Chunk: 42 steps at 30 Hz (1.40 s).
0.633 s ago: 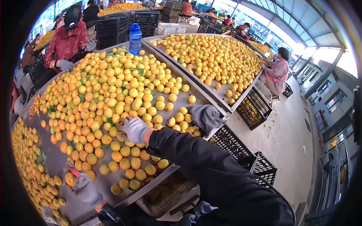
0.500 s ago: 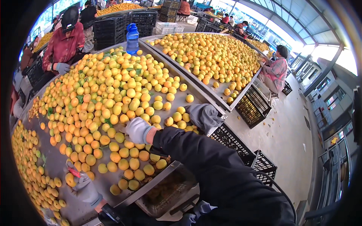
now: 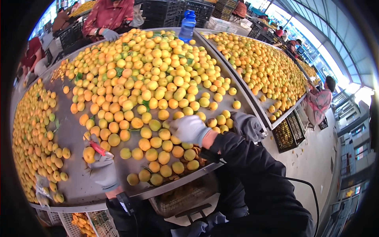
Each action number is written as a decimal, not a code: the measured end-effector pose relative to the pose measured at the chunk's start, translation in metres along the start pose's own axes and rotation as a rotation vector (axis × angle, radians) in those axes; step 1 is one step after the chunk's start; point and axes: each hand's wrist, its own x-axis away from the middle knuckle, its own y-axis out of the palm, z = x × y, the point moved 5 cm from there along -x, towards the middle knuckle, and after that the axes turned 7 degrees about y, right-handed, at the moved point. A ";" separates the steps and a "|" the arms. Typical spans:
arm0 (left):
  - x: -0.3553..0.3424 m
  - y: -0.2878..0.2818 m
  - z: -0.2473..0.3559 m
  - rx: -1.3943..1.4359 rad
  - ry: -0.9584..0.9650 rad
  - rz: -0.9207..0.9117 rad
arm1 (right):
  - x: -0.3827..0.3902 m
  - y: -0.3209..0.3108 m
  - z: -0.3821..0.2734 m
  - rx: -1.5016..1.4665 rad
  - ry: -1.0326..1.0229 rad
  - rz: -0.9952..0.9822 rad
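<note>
My left hand (image 3: 100,168), in a grey glove, is closed round a small red-handled tool (image 3: 99,148) at the near left of a metal sorting table (image 3: 75,185). A yellow-orange fruit (image 3: 89,155) sits right at its fingertips. My right hand (image 3: 188,128), also gloved, is right of centre among loose fruit (image 3: 155,144), fingers curled; what they hold, if anything, is hidden. A heap of yellow-orange fruit (image 3: 146,67) with a few leaves covers much of the table. A grey cloth (image 3: 245,124) lies at the table's right edge, beside my right forearm.
A blue bottle (image 3: 187,27) stands at the far edge. A co-worker (image 3: 106,15) in red works opposite; another (image 3: 318,102) sits at the second fruit-covered table (image 3: 260,67). Black crates (image 3: 290,132) are stacked at the right; white crates (image 3: 100,223) sit below my table. Another fruit band (image 3: 31,138) lines the left.
The view has swung, so the table and background sit further right and straighter. My right hand has shifted slightly among the fruit; my left hand still grips the red-handled tool.
</note>
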 end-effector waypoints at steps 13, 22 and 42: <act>-0.011 -0.014 -0.005 0.034 -0.054 -0.186 | -0.072 -0.016 0.055 -0.021 0.093 0.104; -0.012 -0.012 -0.001 0.129 -0.118 -0.308 | -0.046 -0.014 0.044 0.129 -0.048 0.113; -0.010 -0.004 -0.013 0.153 -0.072 -0.127 | -0.152 0.035 -0.078 0.219 0.114 0.212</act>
